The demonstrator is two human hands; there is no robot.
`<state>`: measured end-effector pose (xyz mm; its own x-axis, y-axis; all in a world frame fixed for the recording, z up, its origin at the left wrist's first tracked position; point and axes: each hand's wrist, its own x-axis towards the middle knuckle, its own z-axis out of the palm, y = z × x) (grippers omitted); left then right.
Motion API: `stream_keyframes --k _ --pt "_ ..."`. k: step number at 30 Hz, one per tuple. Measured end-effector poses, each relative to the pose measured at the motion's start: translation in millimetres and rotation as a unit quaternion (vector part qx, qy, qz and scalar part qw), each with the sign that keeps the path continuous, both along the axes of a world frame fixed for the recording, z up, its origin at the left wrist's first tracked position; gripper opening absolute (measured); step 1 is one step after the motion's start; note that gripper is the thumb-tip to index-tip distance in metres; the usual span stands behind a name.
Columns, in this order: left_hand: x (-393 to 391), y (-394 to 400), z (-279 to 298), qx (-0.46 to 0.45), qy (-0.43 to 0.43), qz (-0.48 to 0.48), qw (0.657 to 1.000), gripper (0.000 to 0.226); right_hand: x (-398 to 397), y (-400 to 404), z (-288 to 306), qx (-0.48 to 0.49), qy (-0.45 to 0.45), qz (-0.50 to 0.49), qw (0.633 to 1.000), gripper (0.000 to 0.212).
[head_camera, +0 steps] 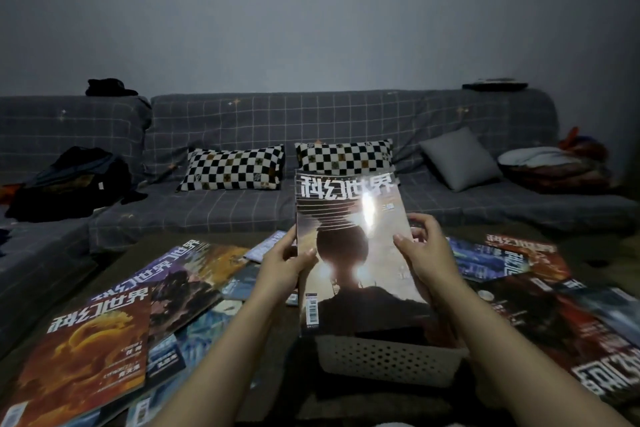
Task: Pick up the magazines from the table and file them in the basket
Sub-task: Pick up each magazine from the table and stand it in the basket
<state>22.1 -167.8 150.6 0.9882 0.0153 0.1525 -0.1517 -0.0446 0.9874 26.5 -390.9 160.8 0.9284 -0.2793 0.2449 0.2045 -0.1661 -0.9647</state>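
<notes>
I hold a glossy magazine (349,246) upright, its lower edge down inside the white perforated basket (388,359) at the table's front middle. My left hand (287,263) grips its left edge and my right hand (426,253) grips its right edge. Several more magazines lie spread on the table: an orange one (86,364) at the front left, a purple one (176,274) behind it, a red one (526,253) at the far right and a dark red one (581,329) at the near right.
A grey checked sofa (242,208) runs behind the table, with two black-and-white chequered cushions (232,168), a grey cushion (460,158) and dark clothes (72,180) on it. Folded bedding (550,163) lies at its right end.
</notes>
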Motion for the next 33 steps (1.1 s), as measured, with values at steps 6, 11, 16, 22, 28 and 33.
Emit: stream_keyframes --k 6,11,16,22,28,33 --pt "47.6 -57.1 -17.4 -0.006 -0.017 0.022 1.0 0.042 7.0 -47.9 -9.9 -0.057 -0.012 -0.088 0.994 0.033" --pt "58.5 -73.1 -47.0 0.062 -0.022 0.06 0.996 0.043 7.5 -62.3 -44.9 -0.087 0.018 -0.109 0.99 0.025" --pt "48.9 -73.4 -71.5 0.146 0.005 0.09 0.985 0.048 6.1 -61.6 -69.7 -0.139 0.048 -0.142 0.979 0.021" --pt "52.3 -69.6 -73.8 0.218 -0.004 0.089 0.972 0.045 11.9 -65.1 -87.3 -0.166 0.077 -0.164 0.969 0.022" --pt "72.8 -82.1 -67.0 0.231 -0.004 0.073 0.97 0.012 44.0 -67.2 -72.9 -0.191 0.15 -0.121 0.962 0.053" --pt "102.1 -88.2 -62.2 0.22 0.056 0.037 0.973 0.047 66.8 -73.2 -67.3 -0.065 0.164 0.009 0.984 0.034"
